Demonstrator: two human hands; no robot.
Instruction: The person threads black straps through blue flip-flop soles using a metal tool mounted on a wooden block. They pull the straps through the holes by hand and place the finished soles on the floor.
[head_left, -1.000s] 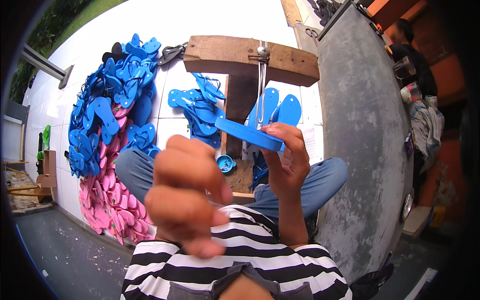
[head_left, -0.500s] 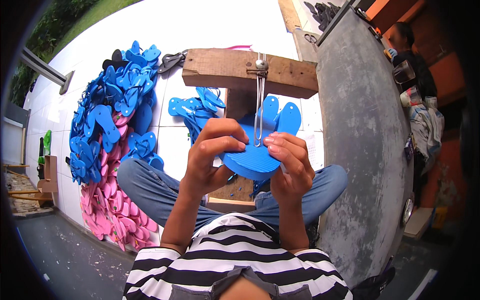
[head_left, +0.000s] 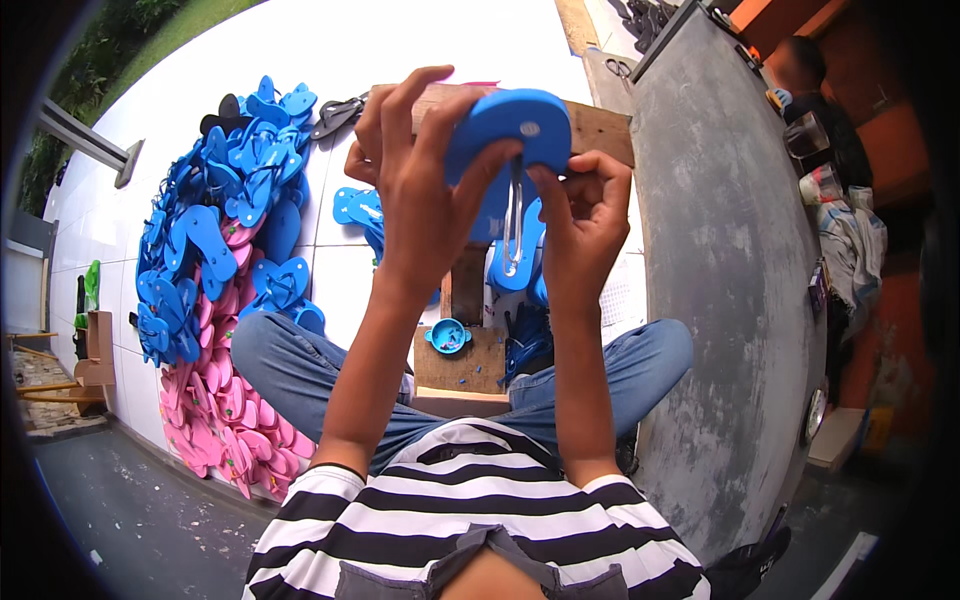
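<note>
A blue flip-flop sole [head_left: 545,115] is raised in front of the wooden crossbeam, a small white round plug showing on its face. My left hand [head_left: 415,190] grips its left side, thumb pressed on the face and other fingers partly spread. My right hand [head_left: 588,225] holds the lower right edge, its thumb against the sole and fingers curled. A long metal wire loop [head_left: 513,230] hangs down between my thumbs; whether it passes through the sole is hidden. The wooden crossbeam [head_left: 605,132] stands behind, largely covered by the sole and my left hand.
Blue flip-flops [head_left: 210,245] and pink flip-flops [head_left: 235,430] lie heaped at the left. More blue sandals [head_left: 515,262] lie beneath the beam. A small blue bowl [head_left: 448,350] sits on the wooden base. A grey ledge [head_left: 725,300] runs along the right; another person [head_left: 835,130] is beyond it.
Both hands have moved up and away from me with the sole, from below the wire loop to the crossbeam. The sole has tilted, showing the plugged face. The bowl is now uncovered.
</note>
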